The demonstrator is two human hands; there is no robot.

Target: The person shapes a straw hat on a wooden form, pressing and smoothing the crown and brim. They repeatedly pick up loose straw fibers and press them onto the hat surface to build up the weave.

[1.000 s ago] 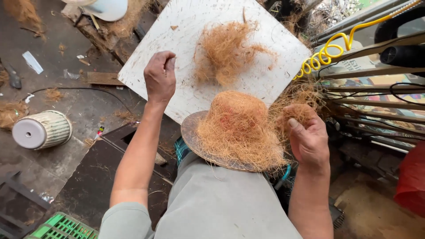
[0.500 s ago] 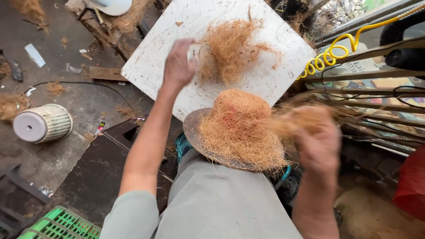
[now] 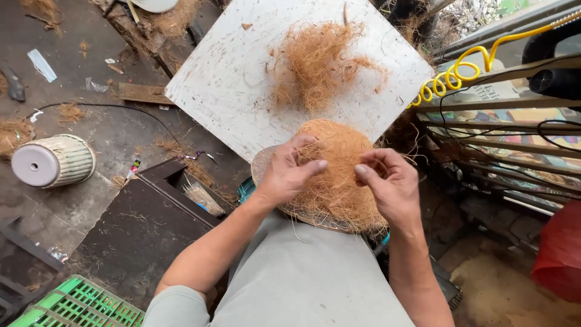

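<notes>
1. On the person's lap sits one dome of brown coir fibre (image 3: 339,175), mounded on one round flat disc (image 3: 261,165) whose edge peeks out at the left and along the bottom.
2. Two hands are on it, count them. The left hand (image 3: 289,175) lies on the dome's left flank, fingers loosely curled and pressing into the fibre, thumb pointing to the right.
3. The right hand (image 3: 390,184) comes in from the other side, fingers bent inward and pinching at strands on the dome's right face. How much fibre sits between those fingertips, I cannot tell.
4. Both hands are close together, thumbs nearly meeting over the middle of the mound.
5. Just beyond the dome lies one white board (image 3: 236,79), tilted like a diamond, scuffed and stained.
6. On that board rests one loose tuft of the same fibre (image 3: 318,63), apart from the dome, wisps straggling off to the right.
7. Off to the right, one yellow coiled hose (image 3: 451,74) runs along the rails.
8. On the floor at the left, one ribbed pale tub (image 3: 54,160) lies on its side.
9. Down in the near left corner, one green plastic crate (image 3: 75,303).
10. At the right edge, one red sack (image 3: 560,254), partly out of view.
</notes>
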